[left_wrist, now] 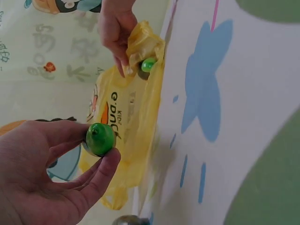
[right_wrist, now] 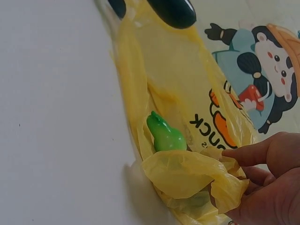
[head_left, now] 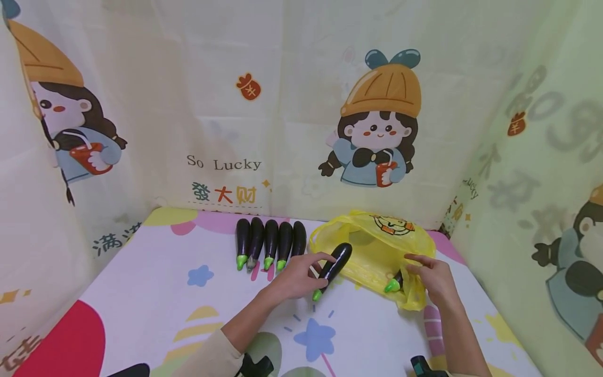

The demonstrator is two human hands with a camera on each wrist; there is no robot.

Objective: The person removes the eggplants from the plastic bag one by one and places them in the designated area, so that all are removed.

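Observation:
My left hand (head_left: 301, 275) pinches a dark eggplant (head_left: 337, 261) between thumb and fingers, its green stem end (left_wrist: 100, 139) facing the left wrist camera. The eggplant is held at the left side of a yellow plastic bag (head_left: 367, 248), which lies with its mouth spread. At the bag's right side, my right hand (head_left: 435, 280) grips the crumpled rim (right_wrist: 225, 180) between thumb and fingers. Another eggplant (head_left: 394, 283) lies inside the bag near that hand. Its green stem end (right_wrist: 166, 133) shows, and the bag's plastic covers the rest.
Several eggplants (head_left: 270, 243) lie side by side in a row left of the bag, stems toward me. The table carries a printed cloth (head_left: 226, 309). Printed fabric walls (head_left: 292, 131) stand behind and at both sides.

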